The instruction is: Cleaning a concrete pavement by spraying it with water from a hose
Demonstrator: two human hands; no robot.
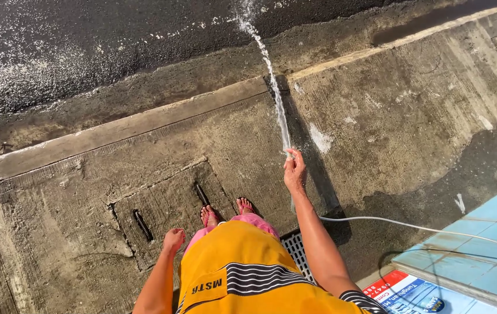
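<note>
right hand [294,171] grasping hose [411,225], spraying water [271,75]; left hand [173,239] loosely curled, empty.

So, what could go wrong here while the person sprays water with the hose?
1. The white hose trails across the ground just behind the bare feet; a step back could catch on it.
2. The concrete shows dark wet patches, so bare feet may slip.
3. The right hand grips the hose end alone and the left hand hangs free, so the water jet might swing off the road.
</note>
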